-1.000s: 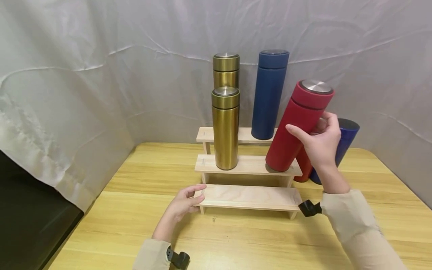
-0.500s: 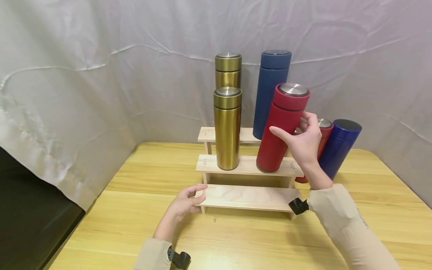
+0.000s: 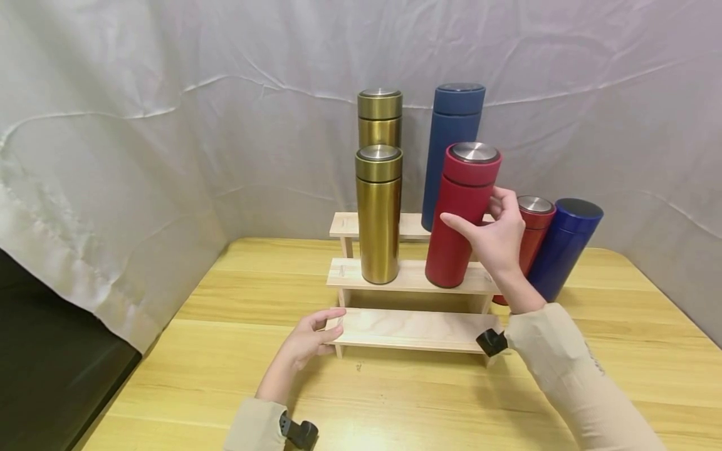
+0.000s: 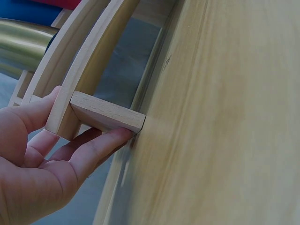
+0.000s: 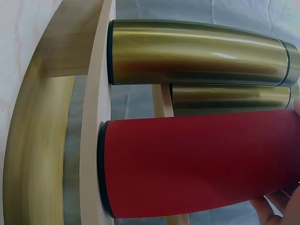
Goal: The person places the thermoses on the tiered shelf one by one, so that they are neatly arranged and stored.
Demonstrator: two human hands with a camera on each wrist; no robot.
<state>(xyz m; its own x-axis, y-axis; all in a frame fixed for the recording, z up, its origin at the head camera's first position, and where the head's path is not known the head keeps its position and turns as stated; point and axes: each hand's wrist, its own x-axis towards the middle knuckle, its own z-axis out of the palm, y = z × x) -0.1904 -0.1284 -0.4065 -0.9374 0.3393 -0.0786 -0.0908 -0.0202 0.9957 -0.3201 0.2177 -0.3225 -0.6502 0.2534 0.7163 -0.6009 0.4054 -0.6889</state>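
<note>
My right hand (image 3: 496,235) grips a matte red thermos (image 3: 459,216) with a silver lid top, thumb across its front and fingers round its right side. Leaning slightly right, the thermos has its base at the middle step of a three-tier wooden stand (image 3: 414,329). In the right wrist view the base of the red thermos (image 5: 201,161) is right at the step's edge. My left hand (image 3: 307,338) holds the left end of the bottom step, thumb above and fingers below. The left wrist view shows those fingers (image 4: 101,150) against the stand's leg (image 4: 110,112).
One gold thermos (image 3: 379,219) stands on the middle step's left, another gold thermos (image 3: 380,125) behind it on the top step. A matte blue thermos (image 3: 451,144) is top right. Right of the stand are a shiny red thermos (image 3: 533,238) and a dark blue thermos (image 3: 566,250).
My right hand has moved left with the red thermos and brought it more upright over the middle step. The shiny red thermos behind has come into fuller view. My left hand stays put.
</note>
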